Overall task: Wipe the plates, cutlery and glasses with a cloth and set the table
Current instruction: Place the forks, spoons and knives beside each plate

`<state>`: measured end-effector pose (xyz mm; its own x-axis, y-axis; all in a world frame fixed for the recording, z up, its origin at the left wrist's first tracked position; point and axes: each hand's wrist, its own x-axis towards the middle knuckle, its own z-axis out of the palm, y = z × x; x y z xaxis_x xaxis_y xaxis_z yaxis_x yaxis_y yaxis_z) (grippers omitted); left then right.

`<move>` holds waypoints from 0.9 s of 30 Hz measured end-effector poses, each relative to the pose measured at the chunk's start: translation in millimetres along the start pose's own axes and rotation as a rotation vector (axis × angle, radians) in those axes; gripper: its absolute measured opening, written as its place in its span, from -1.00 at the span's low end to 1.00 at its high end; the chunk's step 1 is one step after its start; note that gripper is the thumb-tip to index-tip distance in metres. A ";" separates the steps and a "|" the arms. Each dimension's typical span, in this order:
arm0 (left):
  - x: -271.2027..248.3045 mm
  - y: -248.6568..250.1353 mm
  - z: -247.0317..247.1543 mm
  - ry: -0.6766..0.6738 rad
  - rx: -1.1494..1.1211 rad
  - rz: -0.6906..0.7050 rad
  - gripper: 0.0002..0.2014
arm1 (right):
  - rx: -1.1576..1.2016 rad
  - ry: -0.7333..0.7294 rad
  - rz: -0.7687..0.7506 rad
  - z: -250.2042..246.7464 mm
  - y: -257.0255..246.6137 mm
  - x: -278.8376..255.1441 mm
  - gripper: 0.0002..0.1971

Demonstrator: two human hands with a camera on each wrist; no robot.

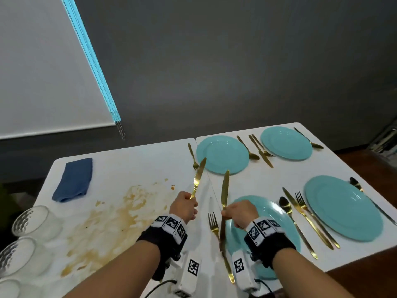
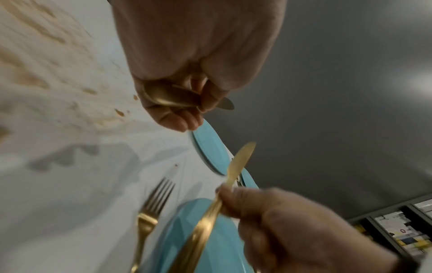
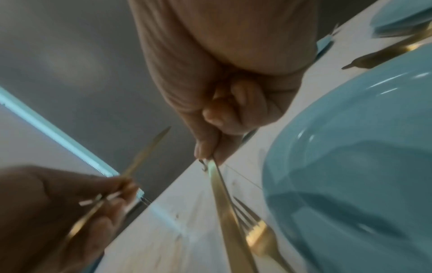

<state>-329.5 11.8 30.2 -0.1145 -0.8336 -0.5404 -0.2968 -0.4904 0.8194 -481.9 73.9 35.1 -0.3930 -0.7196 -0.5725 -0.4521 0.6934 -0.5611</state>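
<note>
My left hand (image 1: pixel 184 206) pinches one gold knife (image 1: pixel 198 177) by its handle and my right (image 1: pixel 239 212) grips another (image 1: pixel 225 191), blades raised above the plate (image 1: pixel 277 214) below my right fist; I'd lay each flat beside a plate lacking one.

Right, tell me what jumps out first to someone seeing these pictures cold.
Two gold knives held blade-up over the table: the left hand grips one knife, the right hand the other knife. Then the brown smear across the white table's left half. On the right, four turquoise plates with gold cutlery beside them.
</note>
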 end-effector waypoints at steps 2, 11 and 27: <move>-4.0 -6.8 -15.1 0.021 0.015 -0.002 -0.95 | -0.117 -0.014 0.006 19.1 5.9 -12.3 -0.71; -25.6 -27.4 -47.9 0.054 0.031 0.009 -0.94 | -0.425 -0.010 0.064 89.3 20.8 -15.3 -0.67; -36.5 -35.2 -63.3 0.071 0.010 0.027 -0.95 | -0.520 0.171 0.039 107.9 37.6 -12.9 -0.81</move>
<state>-254.9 43.4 33.2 -0.0551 -0.8627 -0.5027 -0.3044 -0.4650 0.8314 -407.4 113.3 -43.2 -0.5223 -0.7198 -0.4572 -0.7539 0.6404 -0.1470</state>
